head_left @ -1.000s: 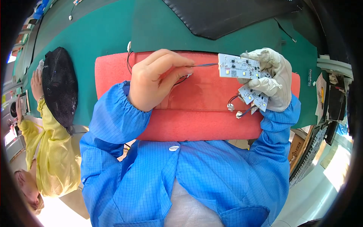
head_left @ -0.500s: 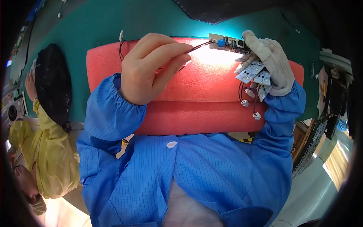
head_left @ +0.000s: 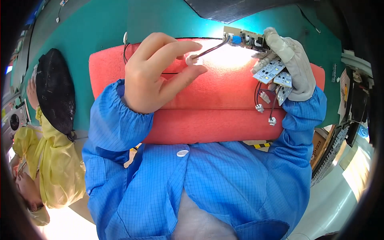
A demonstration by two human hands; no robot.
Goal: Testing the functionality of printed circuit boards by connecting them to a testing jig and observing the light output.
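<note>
Here, centre frame: bare left hand [head_left: 154, 74] raised over the thick red foam pad [head_left: 216, 108], thumb and forefinger pinched shut on a small white plug connector [head_left: 189, 60] at the end of a dark twin wire [head_left: 210, 49]. The pinch sits right at the plug, likely so the tip can be steered precisely.

Wire runs up and right to a narrow tan circuit board with a blue component [head_left: 244, 39], upper centre-right of the frame. Board is held flat by its right end, in the fingertips of the right hand in a pale grey work glove [head_left: 290, 66]. Those fingers are closed on it.

Same gloved palm also clamps a fan of small white rectangular LED boards [head_left: 277, 78], right of centre. Their short wires with little white end plugs [head_left: 265, 114] dangle below the glove, against the foam. They seem to be kept in the palm so that they stay to hand.

Foam pad lies on the green-topped table [head_left: 100, 32], probably as a soft rest under the boards.

Left edge: another person in a yellow smock [head_left: 48, 168] and a black mesh cap [head_left: 54, 94], not involved.
</note>
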